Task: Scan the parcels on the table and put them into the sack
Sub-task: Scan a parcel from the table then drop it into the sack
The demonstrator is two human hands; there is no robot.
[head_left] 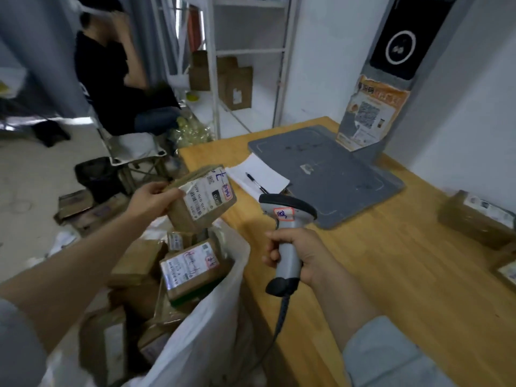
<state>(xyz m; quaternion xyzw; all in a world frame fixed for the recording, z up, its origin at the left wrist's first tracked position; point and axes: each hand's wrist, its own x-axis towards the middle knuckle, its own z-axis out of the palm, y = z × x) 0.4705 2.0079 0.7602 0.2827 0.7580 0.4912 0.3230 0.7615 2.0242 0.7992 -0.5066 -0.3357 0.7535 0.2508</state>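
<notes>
Parcel (202,198) of brown cardboard is grasped in the left hand (152,201), in the air above the open mouth of the white sack (212,325), just off the left edge of the wooden table (391,275). Its white label faces up, with a barcode, the printed digits "070" and a pink sticker with blue handwriting that I cannot read. The right hand (298,255) is clenched around the grey handle of the scanner (287,219), over the table's left edge; a pink sticker on the scanner head reads about "110". Inside the sack lie more labelled parcels (192,270). Another parcel (477,219) lies at the table's right edge. A pen (255,182) rests on white paper (259,174) near the far left corner, beside a grey pad (335,174).
</notes>
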